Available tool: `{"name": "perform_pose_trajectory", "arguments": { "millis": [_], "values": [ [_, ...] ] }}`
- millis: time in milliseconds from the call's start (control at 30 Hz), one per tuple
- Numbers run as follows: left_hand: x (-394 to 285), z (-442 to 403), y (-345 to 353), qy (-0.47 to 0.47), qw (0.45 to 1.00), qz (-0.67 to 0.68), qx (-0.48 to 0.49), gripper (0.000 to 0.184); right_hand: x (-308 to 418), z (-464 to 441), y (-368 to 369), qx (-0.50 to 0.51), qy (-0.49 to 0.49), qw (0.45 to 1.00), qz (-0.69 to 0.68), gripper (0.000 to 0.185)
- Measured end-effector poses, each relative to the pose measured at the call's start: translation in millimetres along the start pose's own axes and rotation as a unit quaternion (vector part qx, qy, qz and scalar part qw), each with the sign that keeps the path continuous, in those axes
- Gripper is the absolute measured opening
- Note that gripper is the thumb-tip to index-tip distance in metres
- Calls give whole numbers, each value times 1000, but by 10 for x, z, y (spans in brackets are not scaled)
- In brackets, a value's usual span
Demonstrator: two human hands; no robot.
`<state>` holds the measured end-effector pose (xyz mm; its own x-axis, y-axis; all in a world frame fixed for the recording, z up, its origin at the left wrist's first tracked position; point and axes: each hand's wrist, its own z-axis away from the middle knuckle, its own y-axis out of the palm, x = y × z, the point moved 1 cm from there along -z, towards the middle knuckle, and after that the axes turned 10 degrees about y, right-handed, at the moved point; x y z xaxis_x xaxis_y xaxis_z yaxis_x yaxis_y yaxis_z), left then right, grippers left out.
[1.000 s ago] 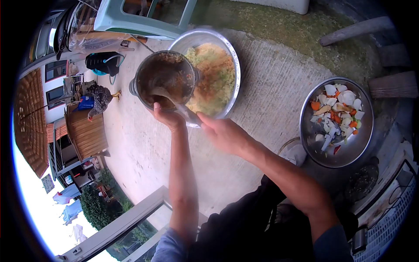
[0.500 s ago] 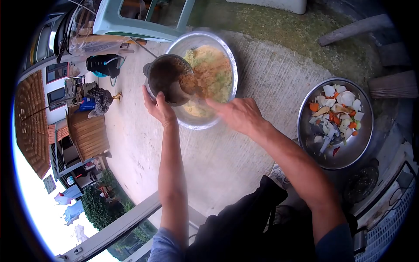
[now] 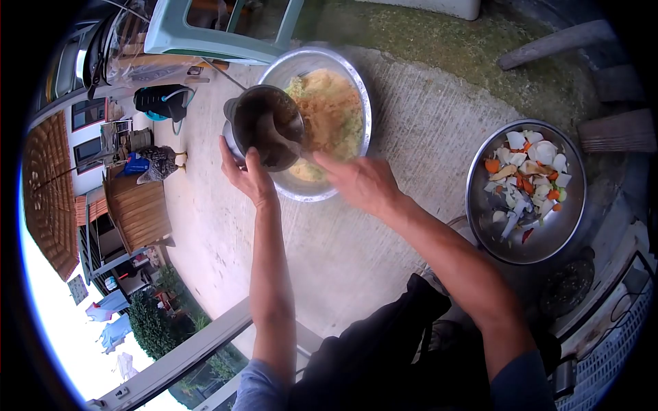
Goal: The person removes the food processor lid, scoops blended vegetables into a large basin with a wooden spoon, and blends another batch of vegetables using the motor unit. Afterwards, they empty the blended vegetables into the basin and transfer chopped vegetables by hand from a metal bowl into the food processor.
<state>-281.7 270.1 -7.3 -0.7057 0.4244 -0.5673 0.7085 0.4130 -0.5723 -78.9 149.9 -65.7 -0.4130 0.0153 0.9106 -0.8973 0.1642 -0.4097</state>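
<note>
A small dark pot [image 3: 241, 122] is tipped sideways over the left part of a large metal basin [image 3: 364, 96]. Its mouth faces the basin, which holds a yellow-green, crumbly food mix [image 3: 336, 92] with a brownish layer on top. My left hand [image 3: 248, 179] grips the pot's near lower edge, thumb at the rim. In my right hand [image 3: 360, 181], blurred by motion, is the handle of a spatula [image 3: 271, 130]. The spatula's flat head lies inside the pot. Some of the pot's inside is in shadow.
On the right stands a metal bowl [image 3: 483, 229] of cut vegetable pieces. A pale green plastic stool [image 3: 168, 31] is beside the basin at the top. Wooden legs [image 3: 617, 131] jut in at far right. A chicken [image 3: 161, 164] stands on the concrete at left.
The spatula's head has moved left, from the pot's mouth deeper into the pot, and my right hand has followed it slightly left. The chicken has shifted a little.
</note>
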Motion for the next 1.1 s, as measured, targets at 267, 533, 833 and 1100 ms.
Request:
{"name": "perform_pose_trajectory", "arguments": {
  "millis": [267, 533, 833, 1100],
  "values": [
    [96, 7, -134, -80, 989, -123, 20, 68, -379, 204, -383, 28, -13, 994, 104, 50],
    [108, 164, -129, -98, 994, 31, 26, 68, -438, -31, -79, -3, -96, 990, 101, 52],
    [36, 64, -245, -158, 980, 95, -74, 73, -394, 190, -549, -20, -42, 996, 72, 48],
    [127, 397, -120, -229, 908, 347, -48, 62, 634, 203, -349, 239, 306, 708, -590, 49]
  ]
}}
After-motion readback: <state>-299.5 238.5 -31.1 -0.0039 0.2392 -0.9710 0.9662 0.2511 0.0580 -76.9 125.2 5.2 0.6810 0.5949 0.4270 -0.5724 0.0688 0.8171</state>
